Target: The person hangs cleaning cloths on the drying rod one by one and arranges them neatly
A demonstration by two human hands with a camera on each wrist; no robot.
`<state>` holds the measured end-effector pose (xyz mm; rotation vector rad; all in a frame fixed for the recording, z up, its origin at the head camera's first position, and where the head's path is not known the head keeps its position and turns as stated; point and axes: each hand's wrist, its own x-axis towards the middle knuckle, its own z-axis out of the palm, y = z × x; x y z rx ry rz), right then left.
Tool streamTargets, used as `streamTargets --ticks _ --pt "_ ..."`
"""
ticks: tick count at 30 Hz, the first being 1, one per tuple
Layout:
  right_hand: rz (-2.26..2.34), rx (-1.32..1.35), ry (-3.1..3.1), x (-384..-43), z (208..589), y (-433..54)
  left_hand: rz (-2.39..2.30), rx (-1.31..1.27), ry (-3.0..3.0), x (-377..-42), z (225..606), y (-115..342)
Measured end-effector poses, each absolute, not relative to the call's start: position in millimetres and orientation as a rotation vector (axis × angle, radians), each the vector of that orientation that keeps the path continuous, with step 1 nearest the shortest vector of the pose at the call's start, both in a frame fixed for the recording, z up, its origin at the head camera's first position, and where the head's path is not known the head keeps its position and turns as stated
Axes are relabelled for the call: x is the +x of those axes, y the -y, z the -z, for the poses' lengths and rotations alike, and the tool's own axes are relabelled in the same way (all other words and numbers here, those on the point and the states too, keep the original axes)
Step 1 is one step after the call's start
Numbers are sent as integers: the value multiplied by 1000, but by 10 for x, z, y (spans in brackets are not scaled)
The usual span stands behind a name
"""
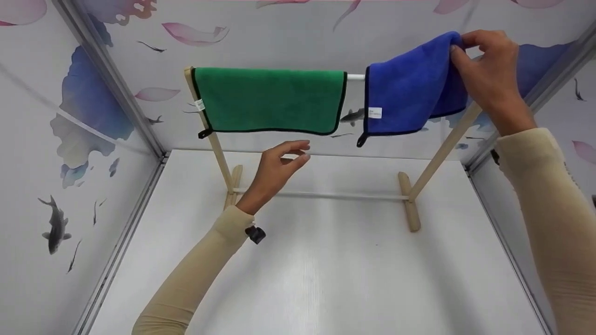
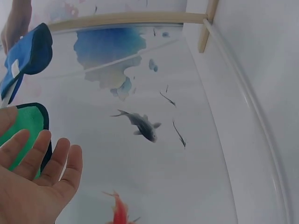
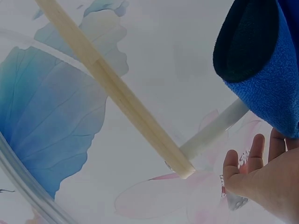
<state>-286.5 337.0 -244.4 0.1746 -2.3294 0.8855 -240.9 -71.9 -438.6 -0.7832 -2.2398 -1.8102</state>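
Observation:
A blue towel with black edging hangs over the white top bar of a wooden rack. My right hand pinches its upper right corner between thumb and fingers and lifts it above the bar. In the right wrist view, the blue towel drapes over the bar close to the rack's post. A green towel hangs folded over the left part of the same bar. Below it my left hand hovers, holding nothing, fingers loosely bent. The left wrist view shows that hand spread beside the green towel.
The rack's left post and right post rise from wooden feet joined by a low white rod. It stands on a white table. Printed walls with fish and petals enclose the space on the sides and back.

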Motion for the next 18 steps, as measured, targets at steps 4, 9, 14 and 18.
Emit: streamTargets --ticks 4,9,14,18 --pt "-891 163 2338 -2860 2444 -3375 1797 -817 2233 -2415 4315 633" --pt "-887 178 2328 -2859 2455 -3382 1825 -895 2191 -2405 4202 486" --pt "-889 175 2327 -2875 2449 -3379 1845 -928 2187 -2383 4062 348" --pt "-895 145 2344 -2873 2448 -3379 1848 -938 2200 -2381 3972 253"
